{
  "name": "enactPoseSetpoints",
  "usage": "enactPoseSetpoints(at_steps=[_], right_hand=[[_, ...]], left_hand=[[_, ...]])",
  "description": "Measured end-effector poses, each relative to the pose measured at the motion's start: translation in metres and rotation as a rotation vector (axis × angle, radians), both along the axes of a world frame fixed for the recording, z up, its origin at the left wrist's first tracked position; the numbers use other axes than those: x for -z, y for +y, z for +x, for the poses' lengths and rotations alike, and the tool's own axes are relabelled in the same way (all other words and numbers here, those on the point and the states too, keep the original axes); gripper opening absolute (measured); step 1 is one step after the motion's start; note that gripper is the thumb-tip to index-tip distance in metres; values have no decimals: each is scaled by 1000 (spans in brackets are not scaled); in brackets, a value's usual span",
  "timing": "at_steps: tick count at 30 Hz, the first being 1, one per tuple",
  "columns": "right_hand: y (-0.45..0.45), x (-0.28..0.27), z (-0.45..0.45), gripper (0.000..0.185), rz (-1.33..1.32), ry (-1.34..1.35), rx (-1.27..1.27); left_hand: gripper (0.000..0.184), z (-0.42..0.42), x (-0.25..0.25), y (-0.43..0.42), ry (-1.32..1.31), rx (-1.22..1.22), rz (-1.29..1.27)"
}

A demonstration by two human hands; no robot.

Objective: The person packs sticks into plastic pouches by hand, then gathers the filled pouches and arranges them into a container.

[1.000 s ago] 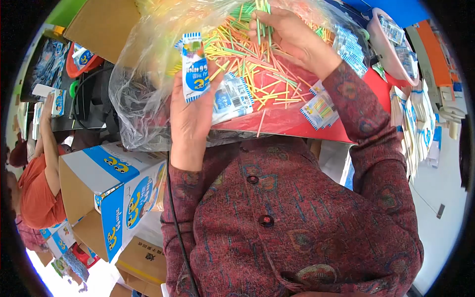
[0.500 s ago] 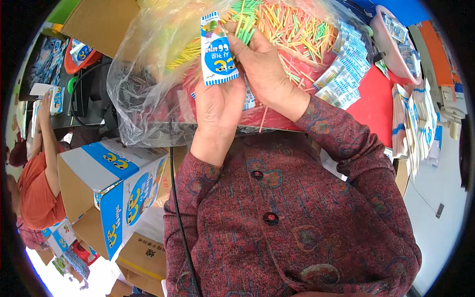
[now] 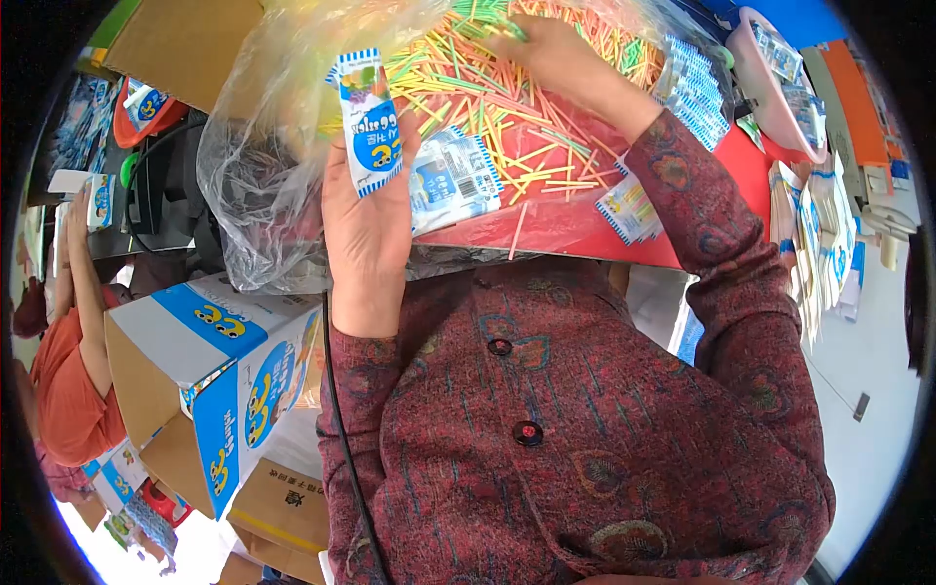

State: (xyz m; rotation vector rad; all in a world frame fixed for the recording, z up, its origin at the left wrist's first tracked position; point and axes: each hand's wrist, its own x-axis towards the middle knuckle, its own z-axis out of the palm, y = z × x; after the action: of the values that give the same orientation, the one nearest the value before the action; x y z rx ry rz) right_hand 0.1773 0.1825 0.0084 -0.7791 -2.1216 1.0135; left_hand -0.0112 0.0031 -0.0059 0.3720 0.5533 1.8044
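Observation:
A small blue and white packet (image 3: 370, 127) with a cartoon face lies in my left hand (image 3: 369, 229), whose fingers curl behind it. My right hand (image 3: 546, 57) is over the heap of coloured sticks (image 3: 487, 107) at the top, its fingertips closed around some green sticks (image 3: 502, 31). Below the heap, between my hands, lies a larger clear packet (image 3: 453, 183) with a barcode on the red table (image 3: 575, 239). Filled packets (image 3: 632, 210) sit beneath my right forearm, and more packets (image 3: 697, 93) form a row to its right.
Crumpled clear plastic (image 3: 258, 214) borders the heap on the left. A pink basket (image 3: 775, 88) holds packets at the upper right, beside stacked flat bags (image 3: 819, 239). An open printed carton (image 3: 219, 356) stands lower left. Another person (image 3: 78, 380) works at the far left.
Half a second ago my hands were together at the packet. My right hand has since moved up and right to the sticks, while my left hand moved left and slightly down with the packet.

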Motion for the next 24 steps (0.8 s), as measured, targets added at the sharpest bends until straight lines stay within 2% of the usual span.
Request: enactPoseSetpoints(at_steps=[2, 7, 10, 15, 19, 22, 24], right_hand=[[-3, -17, -10, 37, 325, -662, 252], [9, -30, -16, 42, 222, -764, 198], [19, -21, -31, 42, 189, -989, 164], [22, -20, -29, 41, 176, -982, 144], [25, -15, -15, 38, 173, -799, 192], [22, -19, -4, 32, -73, -433, 206], [19, -20, 1, 30, -153, -325, 209]], left_hand=[[26, 2, 2, -2, -8, -8, -80], [19, 4, 7, -1, -49, -1, -114], [13, 5, 10, -2, -35, -10, -103], [13, 4, 10, -1, -33, -17, -136], [14, 4, 12, -2, -45, -8, -129], [14, 5, 5, -2, -49, 1, -109], [14, 5, 4, -1, -35, 10, -105]])
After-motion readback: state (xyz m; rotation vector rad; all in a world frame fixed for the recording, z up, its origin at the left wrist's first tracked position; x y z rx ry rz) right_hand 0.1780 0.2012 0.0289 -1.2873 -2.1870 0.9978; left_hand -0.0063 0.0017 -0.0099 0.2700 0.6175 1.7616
